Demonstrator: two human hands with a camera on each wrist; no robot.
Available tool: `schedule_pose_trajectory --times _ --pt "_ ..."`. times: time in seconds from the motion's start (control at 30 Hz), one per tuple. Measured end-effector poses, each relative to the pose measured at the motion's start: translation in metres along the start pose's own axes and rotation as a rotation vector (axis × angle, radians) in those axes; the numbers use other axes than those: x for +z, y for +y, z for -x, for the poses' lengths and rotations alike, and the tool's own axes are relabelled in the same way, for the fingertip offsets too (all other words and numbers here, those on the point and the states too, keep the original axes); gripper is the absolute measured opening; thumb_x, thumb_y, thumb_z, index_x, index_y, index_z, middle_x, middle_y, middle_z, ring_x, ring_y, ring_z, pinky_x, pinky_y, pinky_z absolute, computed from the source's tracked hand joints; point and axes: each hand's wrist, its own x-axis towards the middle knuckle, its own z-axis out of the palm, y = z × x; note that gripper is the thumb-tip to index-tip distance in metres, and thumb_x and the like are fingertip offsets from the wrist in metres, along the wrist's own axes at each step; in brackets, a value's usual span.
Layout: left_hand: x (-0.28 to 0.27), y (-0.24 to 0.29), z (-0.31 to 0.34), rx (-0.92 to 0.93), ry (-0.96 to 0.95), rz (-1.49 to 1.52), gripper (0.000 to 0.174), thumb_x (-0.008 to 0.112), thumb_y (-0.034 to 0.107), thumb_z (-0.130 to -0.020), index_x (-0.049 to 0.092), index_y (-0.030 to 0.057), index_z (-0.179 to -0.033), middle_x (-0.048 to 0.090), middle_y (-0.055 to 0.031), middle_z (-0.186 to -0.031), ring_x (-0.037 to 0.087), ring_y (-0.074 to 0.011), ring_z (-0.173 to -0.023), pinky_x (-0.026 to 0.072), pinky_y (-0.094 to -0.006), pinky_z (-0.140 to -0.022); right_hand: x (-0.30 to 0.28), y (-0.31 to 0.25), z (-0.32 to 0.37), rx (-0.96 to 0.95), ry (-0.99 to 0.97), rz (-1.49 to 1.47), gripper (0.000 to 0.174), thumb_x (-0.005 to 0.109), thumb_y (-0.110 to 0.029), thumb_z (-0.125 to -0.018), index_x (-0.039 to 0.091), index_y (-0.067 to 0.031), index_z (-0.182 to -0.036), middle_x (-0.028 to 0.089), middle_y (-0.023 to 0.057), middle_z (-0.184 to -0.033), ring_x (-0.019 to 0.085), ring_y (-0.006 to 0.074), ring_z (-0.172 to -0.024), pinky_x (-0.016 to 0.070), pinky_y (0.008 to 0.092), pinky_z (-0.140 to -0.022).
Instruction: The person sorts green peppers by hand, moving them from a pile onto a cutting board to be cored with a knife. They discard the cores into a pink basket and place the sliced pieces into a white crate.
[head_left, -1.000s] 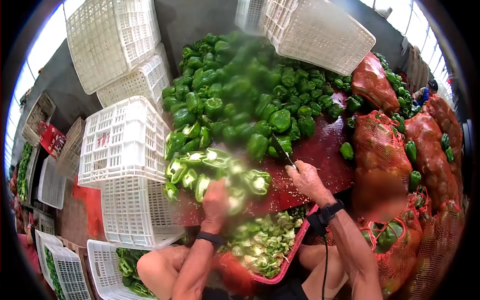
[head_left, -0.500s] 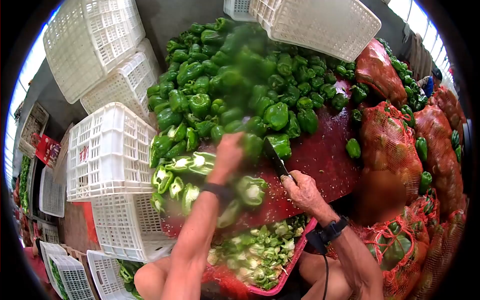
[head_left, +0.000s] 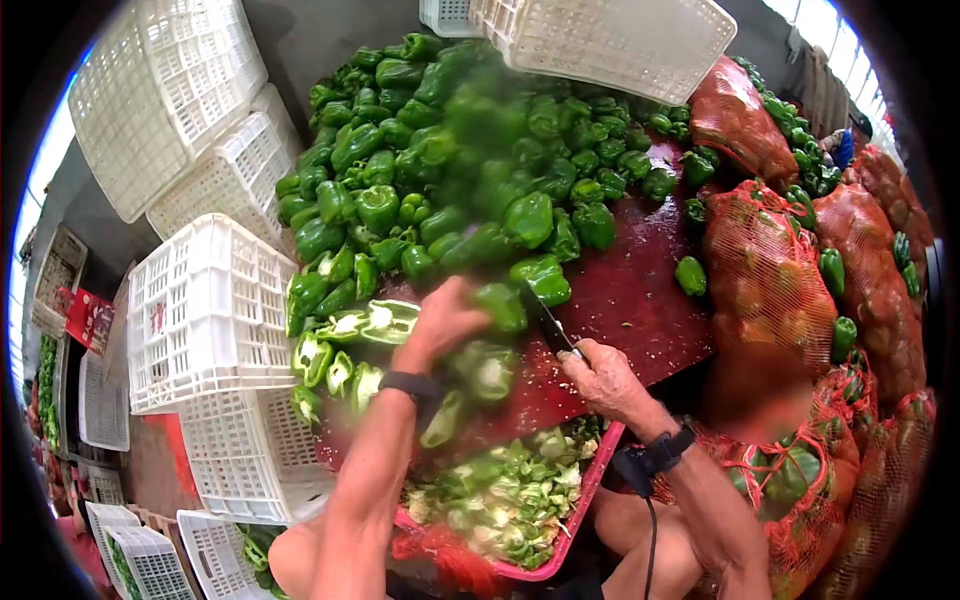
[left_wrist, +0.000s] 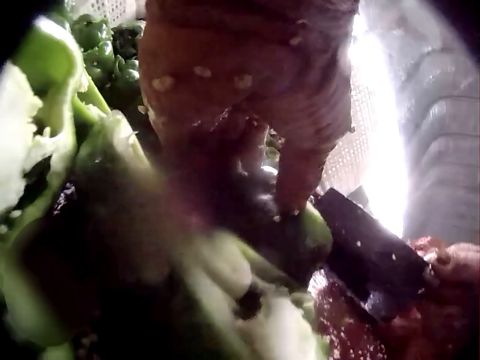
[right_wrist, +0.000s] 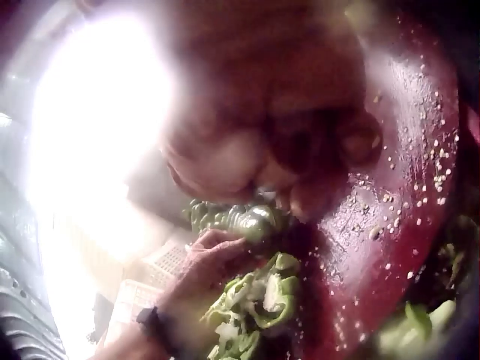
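My left hand (head_left: 445, 318) grips a whole green bell pepper (head_left: 500, 307) over the red work surface, just left of the blade. In my right hand (head_left: 605, 378) is a knife (head_left: 545, 322), its dark blade pointing up and away beside the pepper. The left wrist view has the knife (left_wrist: 371, 251) close to my left fingertips. Halved peppers (head_left: 390, 322) with pale insides lie left of and below my left hand. Another whole pepper (head_left: 541, 279) rests just beyond the blade. The right wrist view also shows the gripped pepper (right_wrist: 259, 222).
A large heap of green peppers (head_left: 377, 210) covers the far side of the red surface (head_left: 640, 320). Below its near edge, a pink tub (head_left: 590, 500) holds pepper scraps. White crates (head_left: 215, 310) stack at left; red mesh sacks (head_left: 765, 270) stand at right.
My left hand left the halved peppers, reached forward to the heap, and has drawn slightly back toward me with a whole pepper. The right hand keeps the knife in nearly the same place.
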Motion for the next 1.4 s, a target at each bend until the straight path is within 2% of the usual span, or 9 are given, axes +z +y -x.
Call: schedule_pose_trajectory --times 0.07,0.2,0.3,0.5,0.63,0.83,0.93,1.23,1.4 --pt "0.004 0.010 0.013 0.011 0.011 -0.013 0.038 0.086 0.018 -0.073 0.059 0.0017 -0.094 0.058 -0.0043 -0.081 0.054 -0.0128 -0.074 0.0494 -0.0292 -0.065 -0.001 -0.007 0.000 0.191 -0.005 -0.142 0.023 0.061 -0.023 -0.098 0.062 -0.0006 -0.090 0.057 0.0062 -0.065 0.054 0.0163 -0.059 0.0449 0.0376 -0.055" --pt "0.028 0.034 0.035 0.041 0.107 0.085 0.057 0.088 0.022 -0.074 0.059 0.0007 -0.118 0.067 -0.0088 -0.095 0.062 -0.0141 -0.083 0.0546 -0.0309 -0.072 -0.010 -0.012 0.011 0.171 0.011 -0.082 0.023 0.061 -0.022 -0.097 0.060 -0.0002 -0.088 0.058 0.0128 -0.065 0.057 0.0226 -0.059 0.0455 0.0402 -0.056" --pt "0.061 -0.010 0.035 0.007 0.021 0.183 0.053 0.087 0.025 -0.076 0.061 0.0000 -0.115 0.071 -0.0084 -0.094 0.064 -0.0116 -0.080 0.0536 -0.0283 -0.069 -0.018 -0.014 0.020 0.126 0.040 -0.077 0.020 0.061 -0.020 -0.096 0.060 -0.0007 -0.091 0.059 0.0148 -0.066 0.062 0.0308 -0.062 0.0462 0.0438 -0.057" --pt "0.067 0.051 0.060 -0.104 0.180 0.047 0.042 0.083 0.026 -0.080 0.064 -0.0014 -0.105 0.072 -0.0108 -0.083 0.066 -0.0135 -0.073 0.0540 -0.0303 -0.065 -0.028 0.001 0.051 -0.260 0.031 0.408 0.016 0.059 -0.016 -0.096 0.060 -0.0006 -0.096 0.060 0.0185 -0.071 0.065 0.0370 -0.067 0.0476 0.0462 -0.059" --pt "0.066 0.069 0.065 -0.146 0.206 0.057 0.043 0.083 0.028 -0.080 0.064 -0.0013 -0.104 0.072 -0.0115 -0.081 0.066 -0.0158 -0.070 0.0546 -0.0317 -0.064 -0.029 -0.026 0.050 0.266 -0.038 -0.040 0.017 0.058 -0.018 -0.098 0.057 -0.0011 -0.096 0.061 0.0199 -0.072 0.065 0.0391 -0.070 0.0482 0.0473 -0.060" --pt "0.076 0.044 0.061 -0.026 0.248 -0.086 0.044 0.084 0.030 -0.080 0.064 -0.0002 -0.105 0.072 -0.0105 -0.081 0.067 -0.0148 -0.071 0.0555 -0.0314 -0.063 -0.026 -0.028 0.047 -0.047 0.000 0.146 0.021 0.059 -0.020 -0.098 0.052 -0.0007 -0.094 0.061 0.0241 -0.068 0.062 0.0476 -0.068 0.0472 0.0520 -0.058" --pt "0.077 0.038 0.059 -0.040 0.223 -0.046 0.043 0.084 0.030 -0.081 0.064 0.0002 -0.106 0.072 -0.0115 -0.081 0.068 -0.0151 -0.072 0.0560 -0.0311 -0.064 -0.019 -0.035 0.045 0.192 -0.010 0.158 0.023 0.060 -0.021 -0.097 0.050 -0.0007 -0.090 0.060 0.0249 -0.065 0.062 0.0480 -0.066 0.0472 0.0540 -0.057" --pt "0.066 0.039 0.064 0.095 0.137 -0.164 0.042 0.083 0.020 -0.082 0.062 0.0012 -0.113 0.073 -0.0136 -0.093 0.070 -0.0176 -0.083 0.0568 -0.0322 -0.073 0.006 0.013 0.029 -0.250 -0.134 0.400 0.008 0.060 -0.010 -0.086 0.057 -0.0027 -0.084 0.051 0.0169 -0.074 0.061 0.0360 -0.064 0.0501 0.0479 -0.054" --pt "0.049 0.028 0.055 0.142 0.004 -0.084 0.045 0.081 0.014 -0.081 0.061 0.0053 -0.120 0.071 -0.0138 -0.100 0.069 -0.0219 -0.090 0.0559 -0.0339 -0.080 -0.006 0.023 0.052 -0.220 -0.187 0.363 0.009 0.058 -0.011 -0.087 0.060 -0.0017 -0.089 0.054 0.0194 -0.076 0.062 0.0405 -0.069 0.0505 0.0494 -0.061"
